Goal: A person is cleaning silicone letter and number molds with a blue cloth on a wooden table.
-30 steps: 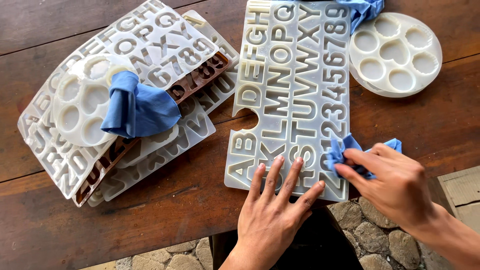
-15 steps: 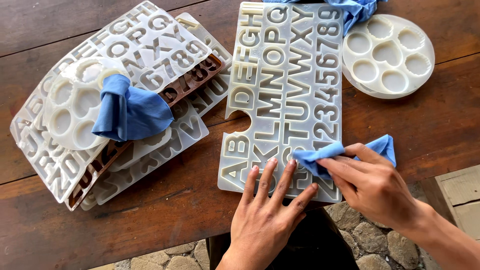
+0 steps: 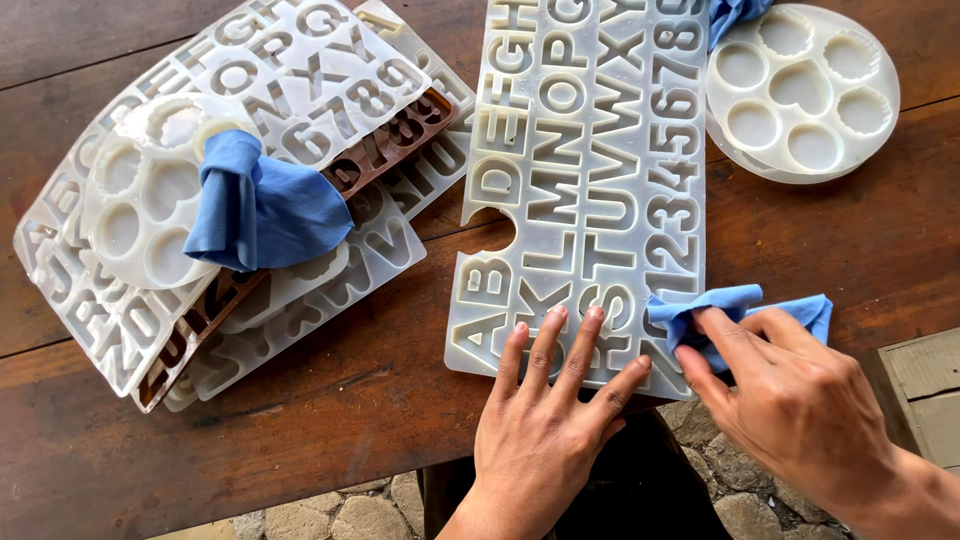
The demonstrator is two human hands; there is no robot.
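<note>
Low in the frame, left hand (image 3: pixel 545 425) open, fingers spread flat pinning the white letter mold (image 3: pixel 590 180) against the bench (image 3: pixel 330 400), right hand (image 3: pixel 790 400) grip closed on a blue cloth (image 3: pixel 730 305) at the mold's lower right edge.

Both hands are bare: the left hand (image 3: pixel 540 440) and the right hand (image 3: pixel 790 410) wear no gloves, rings or watch. The wrists and what shows of the forearms are uncovered too, with no sleeve in view. The fingernails are short and plain, and below the hands dark clothing (image 3: pixel 640 490) covers the person's lap.
</note>
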